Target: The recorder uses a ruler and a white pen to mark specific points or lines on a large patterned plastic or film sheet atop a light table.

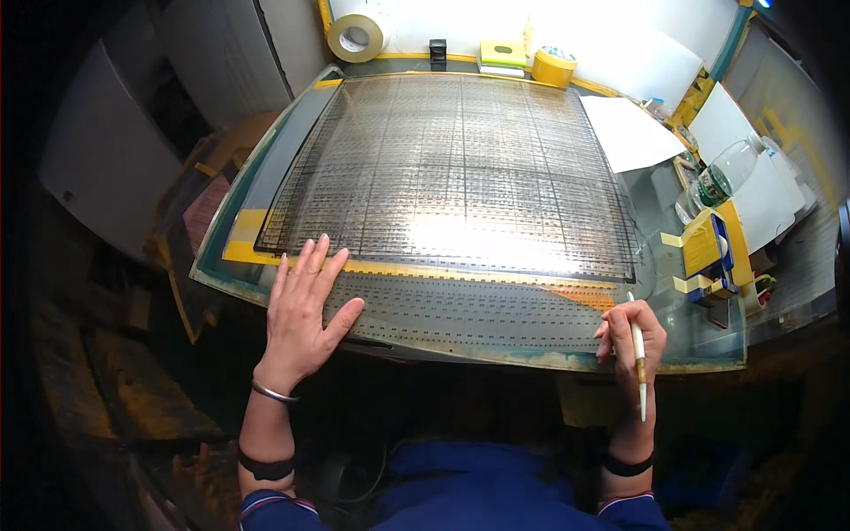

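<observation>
A large dark sheet [443,168] printed with a fine grid lies on a glass-topped table [660,341], shining with glare near its front. Along its near edge runs a yellow strip [425,268], and a grey dotted strip [443,310] lies in front of that. My left hand [303,305] rests flat with fingers spread, its fingertips on the yellow strip at the sheet's near left corner. Pinched in my right hand [639,329] is a slim white pen-like tool [638,350]. That hand is at the grey strip's right end, beside an orange patch [584,296].
Tape rolls [358,38], a black item [438,50], a yellow-green box [502,55] and a yellow tub [554,66] line the back. White paper [630,133], a clear bottle [719,181] and a blue-and-yellow tape dispenser [708,252] occupy the right side.
</observation>
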`<state>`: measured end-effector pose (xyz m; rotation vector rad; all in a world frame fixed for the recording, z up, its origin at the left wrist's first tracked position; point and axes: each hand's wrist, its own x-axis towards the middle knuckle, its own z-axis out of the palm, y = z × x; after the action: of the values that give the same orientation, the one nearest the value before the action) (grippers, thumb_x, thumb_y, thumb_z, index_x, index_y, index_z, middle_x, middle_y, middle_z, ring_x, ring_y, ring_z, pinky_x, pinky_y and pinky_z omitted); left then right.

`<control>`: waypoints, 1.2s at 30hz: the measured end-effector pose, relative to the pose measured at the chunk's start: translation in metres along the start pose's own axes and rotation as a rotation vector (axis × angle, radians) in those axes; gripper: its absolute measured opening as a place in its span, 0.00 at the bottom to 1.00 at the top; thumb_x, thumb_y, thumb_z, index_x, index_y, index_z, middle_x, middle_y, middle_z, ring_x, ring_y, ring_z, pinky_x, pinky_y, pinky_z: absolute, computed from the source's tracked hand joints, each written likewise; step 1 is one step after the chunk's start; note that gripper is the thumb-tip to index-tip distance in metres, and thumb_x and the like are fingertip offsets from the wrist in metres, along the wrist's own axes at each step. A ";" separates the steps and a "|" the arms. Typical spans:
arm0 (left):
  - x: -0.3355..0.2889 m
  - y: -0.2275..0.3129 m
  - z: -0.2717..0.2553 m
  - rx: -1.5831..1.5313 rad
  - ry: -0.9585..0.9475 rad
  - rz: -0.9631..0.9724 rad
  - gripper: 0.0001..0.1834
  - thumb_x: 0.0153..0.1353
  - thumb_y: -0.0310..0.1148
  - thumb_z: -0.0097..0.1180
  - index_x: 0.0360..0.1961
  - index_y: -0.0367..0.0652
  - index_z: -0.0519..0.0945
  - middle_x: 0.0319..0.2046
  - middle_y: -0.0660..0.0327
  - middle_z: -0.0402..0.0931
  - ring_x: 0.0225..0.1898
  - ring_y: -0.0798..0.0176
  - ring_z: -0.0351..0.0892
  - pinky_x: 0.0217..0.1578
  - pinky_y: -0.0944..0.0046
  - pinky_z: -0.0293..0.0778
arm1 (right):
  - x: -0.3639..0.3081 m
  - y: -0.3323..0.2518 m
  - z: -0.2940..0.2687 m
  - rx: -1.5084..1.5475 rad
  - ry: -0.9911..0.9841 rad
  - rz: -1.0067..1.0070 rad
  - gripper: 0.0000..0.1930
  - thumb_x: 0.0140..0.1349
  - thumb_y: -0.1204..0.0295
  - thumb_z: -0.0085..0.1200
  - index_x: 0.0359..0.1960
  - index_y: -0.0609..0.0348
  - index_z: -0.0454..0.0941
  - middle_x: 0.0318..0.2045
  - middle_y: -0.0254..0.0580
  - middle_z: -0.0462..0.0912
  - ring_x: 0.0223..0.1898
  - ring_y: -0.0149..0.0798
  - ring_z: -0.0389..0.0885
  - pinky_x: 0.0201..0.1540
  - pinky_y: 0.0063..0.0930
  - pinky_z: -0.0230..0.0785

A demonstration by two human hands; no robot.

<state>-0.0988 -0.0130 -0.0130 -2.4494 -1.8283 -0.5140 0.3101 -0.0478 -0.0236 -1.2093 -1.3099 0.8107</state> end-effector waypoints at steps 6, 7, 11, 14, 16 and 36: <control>0.001 0.005 -0.001 0.011 -0.011 0.001 0.36 0.71 0.56 0.50 0.73 0.48 0.68 0.76 0.49 0.58 0.78 0.48 0.53 0.77 0.42 0.43 | -0.004 0.002 0.005 -0.105 0.008 -0.096 0.07 0.72 0.74 0.57 0.35 0.64 0.77 0.20 0.34 0.79 0.18 0.23 0.77 0.21 0.18 0.67; 0.000 0.006 -0.001 0.013 -0.011 0.004 0.36 0.71 0.56 0.51 0.73 0.48 0.67 0.76 0.49 0.58 0.78 0.48 0.54 0.77 0.42 0.43 | -0.004 0.003 0.006 -0.137 0.001 -0.124 0.07 0.72 0.74 0.58 0.34 0.64 0.77 0.20 0.34 0.79 0.18 0.23 0.77 0.21 0.18 0.67; -0.001 0.011 -0.001 0.022 -0.012 0.012 0.37 0.70 0.57 0.51 0.74 0.47 0.67 0.76 0.49 0.58 0.78 0.47 0.54 0.76 0.42 0.44 | -0.005 -0.001 0.010 -0.159 0.012 -0.136 0.08 0.72 0.74 0.58 0.34 0.63 0.77 0.19 0.33 0.78 0.19 0.24 0.77 0.22 0.17 0.67; -0.002 0.013 -0.001 0.023 -0.017 0.016 0.40 0.69 0.59 0.52 0.74 0.47 0.66 0.76 0.49 0.58 0.78 0.46 0.54 0.76 0.41 0.43 | -0.005 -0.003 0.009 -0.173 0.013 -0.134 0.07 0.72 0.74 0.57 0.34 0.63 0.77 0.19 0.33 0.79 0.20 0.24 0.78 0.23 0.18 0.68; -0.002 0.015 -0.001 0.017 -0.031 0.027 0.43 0.66 0.63 0.53 0.74 0.47 0.66 0.76 0.48 0.57 0.78 0.45 0.53 0.76 0.40 0.43 | -0.005 -0.001 0.010 -0.139 0.062 -0.106 0.07 0.72 0.74 0.57 0.35 0.63 0.77 0.20 0.34 0.80 0.21 0.25 0.79 0.25 0.19 0.70; 0.001 0.058 -0.027 -0.150 0.245 0.453 0.16 0.62 0.23 0.59 0.51 0.44 0.86 0.55 0.51 0.83 0.60 0.47 0.81 0.65 0.40 0.71 | -0.012 -0.022 0.004 -0.184 0.276 -0.396 0.05 0.74 0.75 0.52 0.40 0.64 0.77 0.30 0.41 0.86 0.35 0.33 0.86 0.49 0.28 0.75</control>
<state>-0.0509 -0.0355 0.0224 -2.6333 -1.1349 -0.8855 0.3002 -0.0641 -0.0061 -1.1069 -1.3531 0.2347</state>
